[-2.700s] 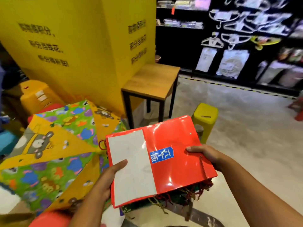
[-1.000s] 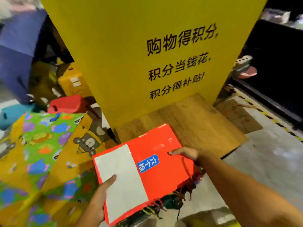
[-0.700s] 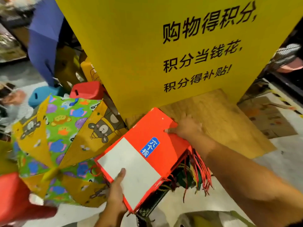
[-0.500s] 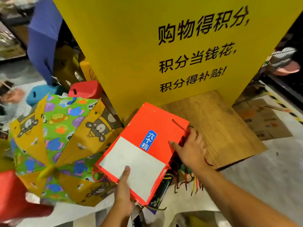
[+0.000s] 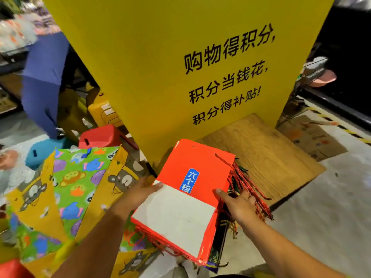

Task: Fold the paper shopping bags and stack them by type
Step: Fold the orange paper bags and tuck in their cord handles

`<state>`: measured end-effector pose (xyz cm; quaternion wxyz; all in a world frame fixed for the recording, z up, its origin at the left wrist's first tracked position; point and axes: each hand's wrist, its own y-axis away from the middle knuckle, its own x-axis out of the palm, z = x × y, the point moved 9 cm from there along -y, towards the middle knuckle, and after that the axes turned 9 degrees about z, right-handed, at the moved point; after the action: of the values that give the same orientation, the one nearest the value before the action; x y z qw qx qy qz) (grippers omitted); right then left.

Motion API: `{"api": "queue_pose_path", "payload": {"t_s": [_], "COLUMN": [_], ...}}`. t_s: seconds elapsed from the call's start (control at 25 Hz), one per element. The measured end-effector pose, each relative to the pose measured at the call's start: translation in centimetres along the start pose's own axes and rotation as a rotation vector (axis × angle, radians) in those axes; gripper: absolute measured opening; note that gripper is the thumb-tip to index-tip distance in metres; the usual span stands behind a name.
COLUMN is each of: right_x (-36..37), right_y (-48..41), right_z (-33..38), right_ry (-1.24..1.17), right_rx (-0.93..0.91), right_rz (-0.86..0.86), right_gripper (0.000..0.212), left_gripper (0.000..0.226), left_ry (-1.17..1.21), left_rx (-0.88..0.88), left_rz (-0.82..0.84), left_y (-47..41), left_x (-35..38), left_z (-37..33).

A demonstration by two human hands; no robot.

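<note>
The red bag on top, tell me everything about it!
The red bag is glossy paper, folded flat, with a white panel at the near end and a blue label in the middle. A rope handle hangs from its far right corner. It tops a stack of bags; the left hand grips its left edge, the right hand touches its right edge.

Hands, two: left hand point(image 5: 138, 194), right hand point(image 5: 240, 205); red paper bag point(image 5: 192, 161) lying topmost: one; bags beneath it point(image 5: 214, 255) — number not determinable; wooden tabletop point(image 5: 267, 157): one; yellow sign panel point(image 5: 160, 57): one; plastic stools: three, namely red stool point(image 5: 100, 136), blue stool point(image 5: 40, 152), yellow stool point(image 5: 104, 114); flattened cardboard box point(image 5: 313, 137): one.
</note>
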<state>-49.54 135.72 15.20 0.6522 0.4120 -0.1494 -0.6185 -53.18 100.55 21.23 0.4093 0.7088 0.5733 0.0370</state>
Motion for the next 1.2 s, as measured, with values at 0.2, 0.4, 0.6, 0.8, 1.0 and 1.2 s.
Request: {"api": "queue_pose_path", "payload": {"t_s": [0.2, 0.4, 0.6, 0.8, 1.0, 1.2], "right_x": [6.0, 5.9, 6.8, 7.0, 6.3, 4.0], "right_y": [1.2, 1.0, 1.1, 0.3, -3.3, -7.6], "right_z": [-2.1, -0.4, 0.5, 4.1, 8.3, 12.3], "right_ry": [-0.299, -0.331, -0.440, -0.395, -0.325, -0.153], "right_rx": [0.058, 0.049, -0.023, -0.107, -0.153, -0.223], "right_rz": [0.145, 0.030, 0.076, 0.238, 0.416, 0.581], "right_gripper": [0.142, 0.106, 0.070, 0.044, 0.038, 0.041], "left_gripper": [0.060, 0.033, 0.049, 0.051, 0.089, 0.072], "left_ry": [0.346, 0.523, 0.567, 0.674, 0.854, 1.020], "left_rx": [-0.158, -0.140, -0.124, -0.132, -0.163, -0.133], "left_rz": [0.372, 0.512, 0.571, 0.473, 0.183, 0.063], "left_y": [-3.3, -2.6, -2.8, -2.3, -2.2, -2.5], "left_x": [5.0, 6.0, 6.5, 7.9, 11.0, 13.2], "left_z": [4.5, 4.6, 5.6, 8.7, 10.8, 6.7]}}
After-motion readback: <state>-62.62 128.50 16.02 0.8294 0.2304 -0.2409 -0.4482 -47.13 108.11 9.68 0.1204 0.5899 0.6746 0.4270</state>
